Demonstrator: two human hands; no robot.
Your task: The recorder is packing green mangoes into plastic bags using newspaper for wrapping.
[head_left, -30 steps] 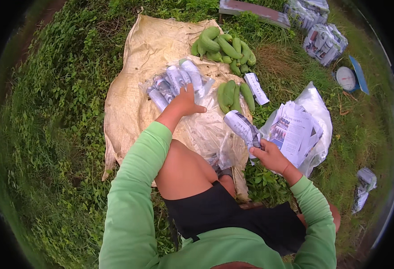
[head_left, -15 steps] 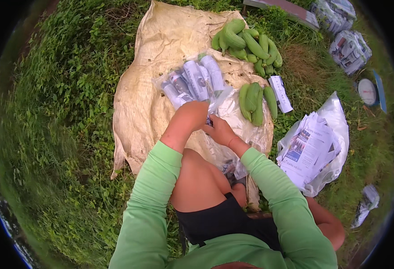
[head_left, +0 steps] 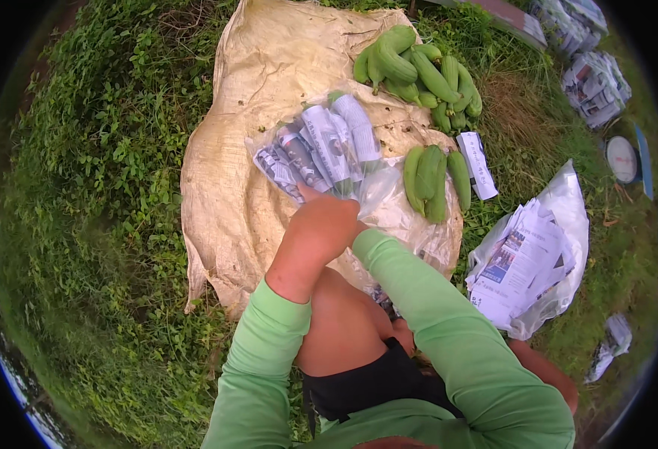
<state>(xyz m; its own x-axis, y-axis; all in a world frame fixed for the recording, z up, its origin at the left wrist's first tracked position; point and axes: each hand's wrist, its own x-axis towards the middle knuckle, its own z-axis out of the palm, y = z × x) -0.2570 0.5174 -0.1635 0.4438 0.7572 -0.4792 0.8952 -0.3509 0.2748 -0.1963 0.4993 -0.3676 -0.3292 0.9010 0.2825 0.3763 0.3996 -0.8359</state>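
Observation:
A clear plastic bag (head_left: 370, 187) lies on the tan woven sheet with several newspaper-wrapped rolls (head_left: 321, 146) inside; a green tip peeks from one roll. My left hand (head_left: 321, 226) is closed at the gathered near end of the bag, its index finger pointing along the rolls. Crossing under it, my right hand (head_left: 358, 229) is almost wholly hidden behind the left, so its fingers do not show. Just right of the bag lie a few long green gourds (head_left: 432, 179) on clear plastic.
More green gourds (head_left: 426, 75) are heaped at the sheet's (head_left: 224, 179) far right. A folded paper (head_left: 478, 165) lies beside them. At right, a white plastic bag (head_left: 568, 217) holds newspaper sheets (head_left: 520, 258). Newspaper-wrapped bundles (head_left: 597, 86) sit far right; green plants (head_left: 104, 187) grow at left.
My right hand has moved left, from beside my left hand to beneath it, with its forearm reaching further in. My left index finger now extends toward the rolls.

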